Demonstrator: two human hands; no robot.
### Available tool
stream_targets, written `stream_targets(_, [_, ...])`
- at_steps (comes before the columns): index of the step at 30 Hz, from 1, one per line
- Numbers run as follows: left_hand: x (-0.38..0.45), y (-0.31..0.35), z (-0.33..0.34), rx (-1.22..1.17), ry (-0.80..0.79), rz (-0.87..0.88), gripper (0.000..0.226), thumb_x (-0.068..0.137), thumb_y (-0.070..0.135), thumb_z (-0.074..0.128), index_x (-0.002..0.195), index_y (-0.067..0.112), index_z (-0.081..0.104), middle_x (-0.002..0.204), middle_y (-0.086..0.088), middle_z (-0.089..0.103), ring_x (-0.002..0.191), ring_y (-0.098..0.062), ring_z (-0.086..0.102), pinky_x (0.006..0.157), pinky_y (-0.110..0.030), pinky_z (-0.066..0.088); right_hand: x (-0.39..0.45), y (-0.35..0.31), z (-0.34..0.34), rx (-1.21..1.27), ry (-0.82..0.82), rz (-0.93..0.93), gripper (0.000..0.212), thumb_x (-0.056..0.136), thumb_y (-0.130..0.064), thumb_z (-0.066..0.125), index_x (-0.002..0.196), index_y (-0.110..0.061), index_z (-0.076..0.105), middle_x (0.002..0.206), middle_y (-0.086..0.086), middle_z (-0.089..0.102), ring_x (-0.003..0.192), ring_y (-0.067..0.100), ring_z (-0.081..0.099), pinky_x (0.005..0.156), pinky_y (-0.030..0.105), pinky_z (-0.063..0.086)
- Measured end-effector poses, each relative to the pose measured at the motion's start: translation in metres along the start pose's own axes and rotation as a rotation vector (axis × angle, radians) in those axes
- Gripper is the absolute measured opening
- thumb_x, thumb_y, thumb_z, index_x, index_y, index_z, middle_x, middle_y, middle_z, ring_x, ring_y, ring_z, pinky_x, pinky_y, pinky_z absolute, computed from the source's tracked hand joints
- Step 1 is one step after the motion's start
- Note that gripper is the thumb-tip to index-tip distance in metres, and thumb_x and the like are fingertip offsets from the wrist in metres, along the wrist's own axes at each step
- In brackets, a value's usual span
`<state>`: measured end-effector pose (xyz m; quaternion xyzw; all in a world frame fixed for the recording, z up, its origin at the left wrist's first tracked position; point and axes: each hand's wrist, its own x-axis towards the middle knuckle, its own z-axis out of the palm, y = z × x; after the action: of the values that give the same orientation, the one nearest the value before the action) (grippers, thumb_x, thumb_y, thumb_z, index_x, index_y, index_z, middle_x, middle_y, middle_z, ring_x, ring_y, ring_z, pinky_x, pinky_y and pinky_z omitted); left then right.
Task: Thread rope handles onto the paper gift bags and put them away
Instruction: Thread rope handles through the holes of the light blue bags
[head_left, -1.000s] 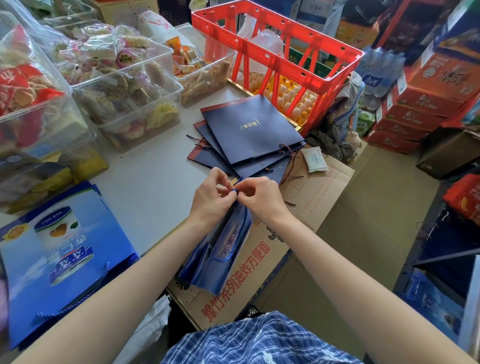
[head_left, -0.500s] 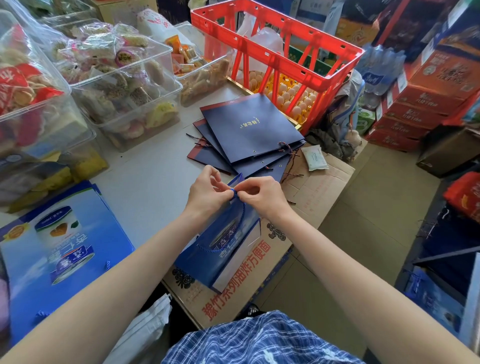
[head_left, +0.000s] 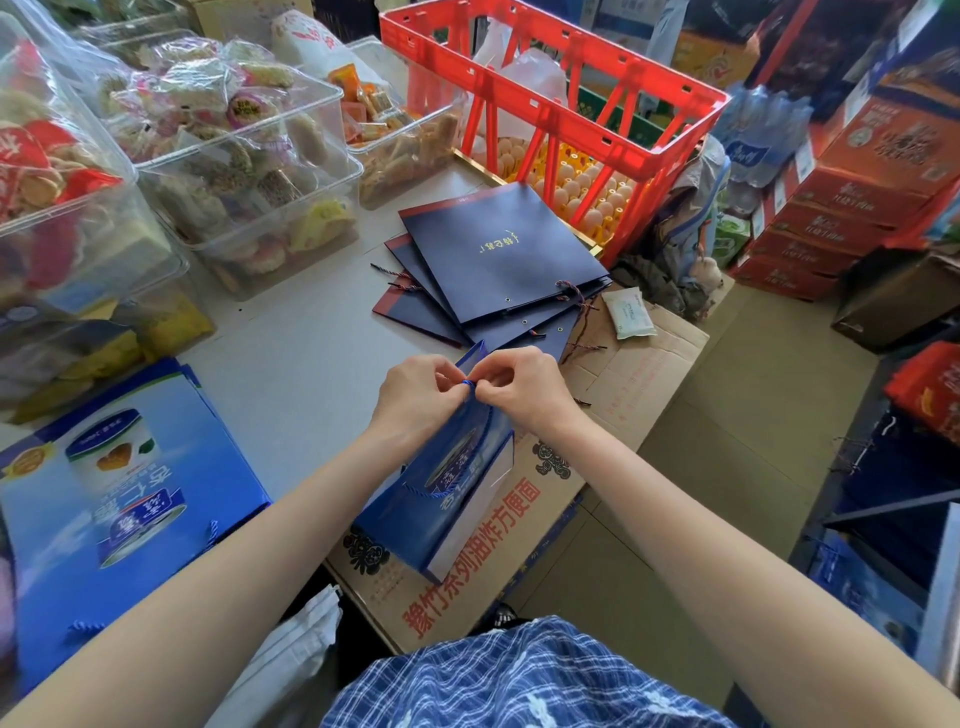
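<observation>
Setting: cluttered shop, grey table (head_left: 291, 374) with clear snack bins far left and a red crate (head_left: 550, 98) far right.
Bag: your blue gift bag (head_left: 447, 499) hangs off the near table edge, over a cardboard box (head_left: 519, 545).
Grip: your left hand (head_left: 415, 395) and right hand (head_left: 519, 387) both pinch the blue rope end (head_left: 467, 383) at the bag's top edge.
Risk: I judge that a slipped pinch lets the rope pull back out of its hole; tugging hard could tear the paper.
Stack: dark navy bags (head_left: 498, 260) lie farther away, their loose cords near the edge, easy to snag.

Flat bag stack (head_left: 498, 254) on the table (head_left: 301, 374), centre; crate (head_left: 561, 104) behind it; snack bins (head_left: 234, 171) far left; printed bags (head_left: 119, 499) near left; cardboard box (head_left: 519, 519) near right.
</observation>
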<state>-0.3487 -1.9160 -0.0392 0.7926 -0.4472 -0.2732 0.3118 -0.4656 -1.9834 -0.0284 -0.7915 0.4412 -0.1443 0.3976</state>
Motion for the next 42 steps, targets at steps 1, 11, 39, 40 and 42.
stream_targets(1, [-0.001,0.000,0.000,0.017,0.024,0.014,0.015,0.085,0.018,0.063,0.096,0.012,0.071,0.092,-0.005,0.070,0.086,-0.016,0.064,0.078,-0.027,0.049,0.000,-0.001,0.000,-0.007,0.003,-0.013,0.013,0.080,-0.005,0.065,0.090,-0.006,0.074,0.085,0.009,0.071,0.075,0.010,0.059,0.073,0.020,0.048])
stream_targets(11, [0.002,-0.004,-0.007,0.094,0.097,0.112,0.016,0.084,0.020,0.064,0.094,0.015,0.075,0.089,-0.007,0.073,0.083,-0.020,0.066,0.079,-0.036,0.052,0.005,0.003,0.000,0.090,-0.089,0.007,0.014,0.084,-0.009,0.066,0.097,-0.010,0.072,0.093,0.005,0.071,0.084,0.011,0.063,0.078,0.020,0.051])
stream_targets(39, [0.016,0.009,-0.024,-0.722,-0.539,-0.670,0.016,0.092,0.023,0.055,0.081,0.011,0.056,0.071,-0.003,0.054,0.063,-0.011,0.051,0.052,-0.017,0.050,-0.004,-0.012,0.002,0.851,-0.165,-0.006,0.012,0.090,0.005,0.052,0.099,0.003,0.060,0.078,0.005,0.067,0.068,0.012,0.063,0.070,0.024,0.054])
stream_targets(40, [0.015,0.008,-0.024,-0.750,-0.543,-0.675,0.014,0.091,0.021,0.057,0.081,0.011,0.057,0.071,-0.003,0.056,0.063,-0.010,0.052,0.053,-0.017,0.052,-0.005,-0.010,0.000,0.836,-0.164,-0.008,0.012,0.090,0.005,0.052,0.099,0.003,0.060,0.078,0.005,0.066,0.068,0.012,0.063,0.069,0.023,0.053])
stream_targets(42, [0.015,0.009,-0.027,-0.825,-0.547,-0.678,0.011,0.087,0.018,0.061,0.081,0.009,0.060,0.069,-0.003,0.061,0.058,-0.008,0.057,0.052,-0.016,0.052,-0.006,-0.005,-0.006,0.777,-0.165,-0.006,0.011,0.091,0.004,0.052,0.099,0.004,0.060,0.081,0.007,0.065,0.070,0.013,0.062,0.069,0.021,0.052])
